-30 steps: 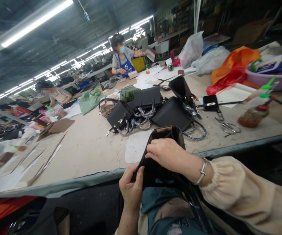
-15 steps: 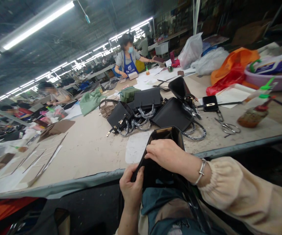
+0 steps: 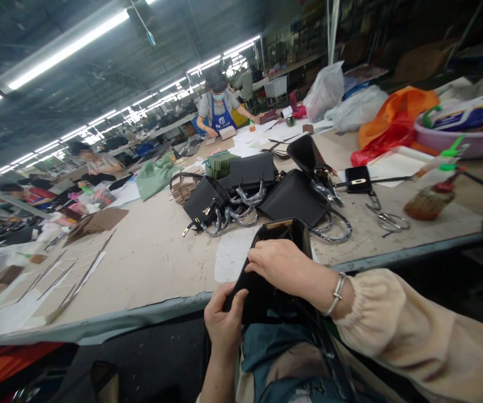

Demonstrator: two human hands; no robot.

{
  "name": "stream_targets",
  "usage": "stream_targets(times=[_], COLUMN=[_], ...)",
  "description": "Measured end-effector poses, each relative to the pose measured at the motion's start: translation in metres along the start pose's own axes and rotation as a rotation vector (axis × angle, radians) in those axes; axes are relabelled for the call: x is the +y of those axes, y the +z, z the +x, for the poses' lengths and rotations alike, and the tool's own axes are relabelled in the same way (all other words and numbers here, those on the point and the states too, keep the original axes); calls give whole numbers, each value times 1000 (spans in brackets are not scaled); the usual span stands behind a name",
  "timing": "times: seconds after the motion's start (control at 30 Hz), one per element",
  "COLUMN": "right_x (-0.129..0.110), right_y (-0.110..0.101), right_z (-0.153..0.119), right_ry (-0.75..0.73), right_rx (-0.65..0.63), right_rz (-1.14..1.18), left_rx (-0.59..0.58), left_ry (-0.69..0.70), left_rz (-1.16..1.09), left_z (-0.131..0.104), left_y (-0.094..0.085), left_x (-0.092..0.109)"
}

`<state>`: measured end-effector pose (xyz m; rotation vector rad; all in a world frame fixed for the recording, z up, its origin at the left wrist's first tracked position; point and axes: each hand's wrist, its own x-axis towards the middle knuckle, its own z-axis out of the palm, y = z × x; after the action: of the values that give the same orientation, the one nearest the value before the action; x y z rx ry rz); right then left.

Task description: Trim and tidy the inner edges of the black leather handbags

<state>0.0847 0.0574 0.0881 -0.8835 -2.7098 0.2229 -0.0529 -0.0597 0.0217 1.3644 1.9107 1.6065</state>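
Grip of the left hand [image 3: 226, 313] was clamped on the near-left edge of the open black handbag [image 3: 262, 291], with thumb and fingers on either side of it. The right hand [image 3: 281, 266] lay over the bag's opening, its fingertips pinched together on the same edge, farther along; its thumb was partly hidden. The handbag was tilted in front of the person, above the lap and against the near side of the table [image 3: 140, 252], its brownish lining showing at the far end. A silver bracelet [image 3: 337, 294] circled the right wrist, just beside a gathered cream sleeve [image 3: 392, 313].

Beyond the hands, a pile of black handbags [image 3: 252, 173] rested on the table, their handles wrapped in clear plastic. Behind the pile lay a stack of green pieces [image 3: 222, 163], and left of that a green cloth [image 3: 157, 176]. To the right of the pile were a small black piece with a gold clasp [image 3: 357, 180], scissors [image 3: 390, 221] and a bottle of brown liquid [image 3: 430, 201]. Farther right stood a purple basin [image 3: 463, 143] near an orange plastic bag [image 3: 401, 112]. Across the table, a person in a blue apron [image 3: 221, 115] leaned over papers.
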Motion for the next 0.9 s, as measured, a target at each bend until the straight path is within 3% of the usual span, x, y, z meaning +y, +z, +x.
stream_targets(times=[0.3,0.7,0.9], right_x=[1,1,-2], right_y=[4,4,1], right_z=[7,12,13], right_ry=[-15,6,8], right_rx=[55,8,6], right_rz=[-14,-22,-14], left_rx=[-1,-50,-217], left_ry=[-18,-166,-261], left_rz=[-28,-74,-52], left_z=[11,15,25], left_y=[1,-2,-12], left_x=[0,-6,-9])
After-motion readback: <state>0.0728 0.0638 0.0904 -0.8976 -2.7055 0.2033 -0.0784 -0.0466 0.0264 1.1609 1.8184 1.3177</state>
